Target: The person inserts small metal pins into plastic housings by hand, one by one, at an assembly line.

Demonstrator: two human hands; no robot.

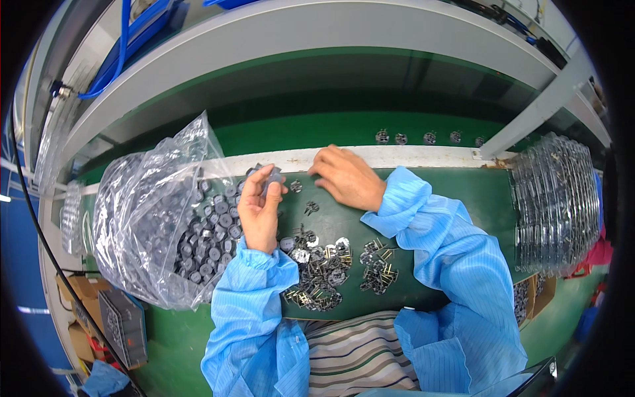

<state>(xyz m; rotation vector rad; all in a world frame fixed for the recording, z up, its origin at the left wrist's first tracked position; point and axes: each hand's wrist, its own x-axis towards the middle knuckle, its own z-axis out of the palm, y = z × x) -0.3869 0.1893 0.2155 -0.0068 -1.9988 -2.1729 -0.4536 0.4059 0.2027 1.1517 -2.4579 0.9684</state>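
Workbench: a green mat [423, 198] covers the top, with a pale strip along its far edge, where both hands work.
Plastic bag: a clear crinkled bag [142, 218] lies open at the left end of the bench, spilling round grey parts [215, 231] toward the middle.
Tray stack: clear moulded trays [555, 198] stand at the right end, well apart from the hands.
Metal pile: small parts with gold pins [324, 268] are heaped near the front edge, between the two blue sleeves.
Left hand: the left hand [259, 208] is raised just beside the bag's mouth, thumb and fingers pinching a small grey part [272, 177].
Right hand: the right hand [347, 177] lies palm down at the far edge, fingers curled together; it seems to press on something small, but that is hidden.
Far row: a few tiny round pieces [428, 137] sit in line beyond the pale strip.
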